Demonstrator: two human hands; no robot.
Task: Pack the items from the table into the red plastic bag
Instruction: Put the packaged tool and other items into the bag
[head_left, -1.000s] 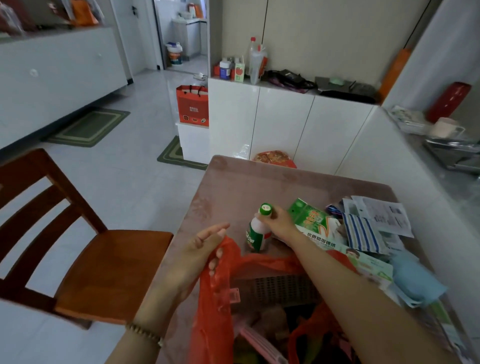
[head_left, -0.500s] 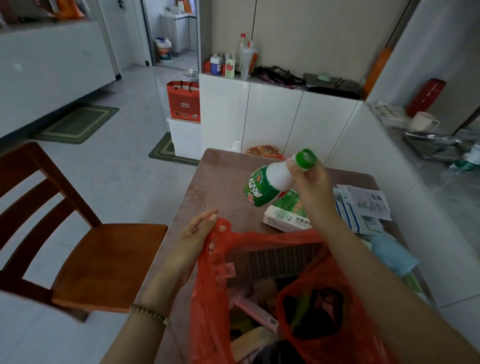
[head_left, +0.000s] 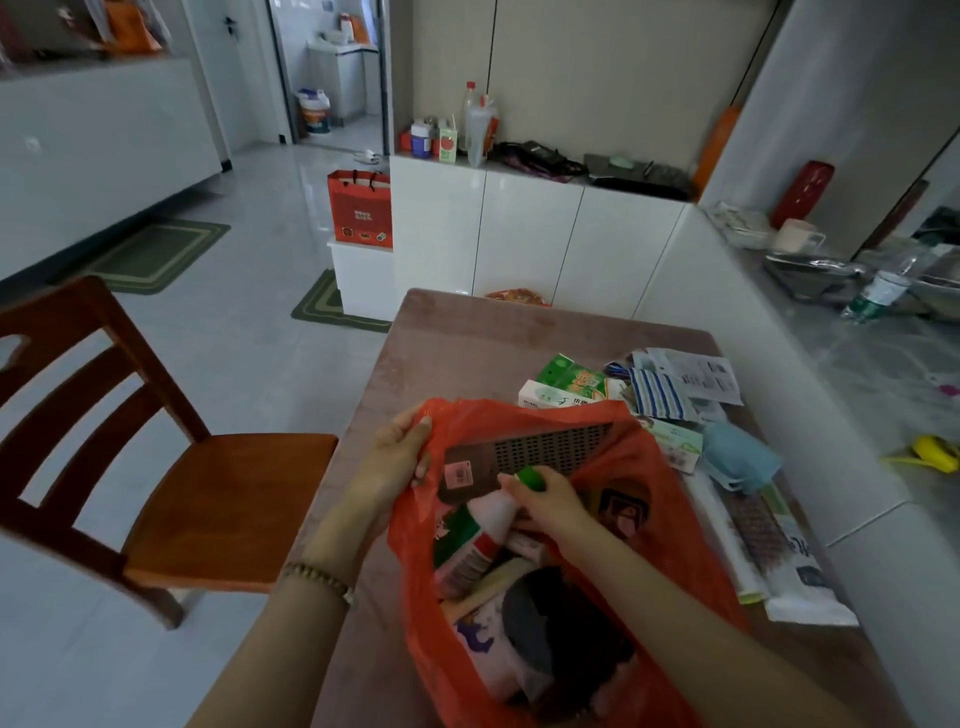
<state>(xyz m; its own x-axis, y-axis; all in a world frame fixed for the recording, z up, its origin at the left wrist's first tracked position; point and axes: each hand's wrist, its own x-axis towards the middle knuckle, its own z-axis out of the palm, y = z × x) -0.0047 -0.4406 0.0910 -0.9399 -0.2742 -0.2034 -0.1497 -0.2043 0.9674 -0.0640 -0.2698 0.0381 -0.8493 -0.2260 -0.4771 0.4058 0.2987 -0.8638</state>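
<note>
The red plastic bag (head_left: 670, 499) stands open on the brown table (head_left: 467, 353), holding a perforated dark box and several packets. My left hand (head_left: 395, 457) grips the bag's left rim and holds it open. My right hand (head_left: 545, 499) is inside the mouth of the bag, closed around the green cap of a white bottle with a green label (head_left: 483, 525), which lies tilted among the bag's contents. Behind the bag on the table lie a green carton (head_left: 571, 376), a white box (head_left: 550, 397), a striped packet (head_left: 657, 395), papers (head_left: 706, 371) and a blue cloth (head_left: 737, 460).
A wooden chair (head_left: 171, 467) stands left of the table. Long flat packets (head_left: 763, 545) lie along the table's right edge beside a white counter (head_left: 857, 415). White cabinets (head_left: 535, 234) stand beyond the table, with a red paper bag (head_left: 358, 208) on a low stand.
My right hand lifted the bottle from the table, carried it over the bag and lowered it inside. My left hand kept hold of the bag's rim.
</note>
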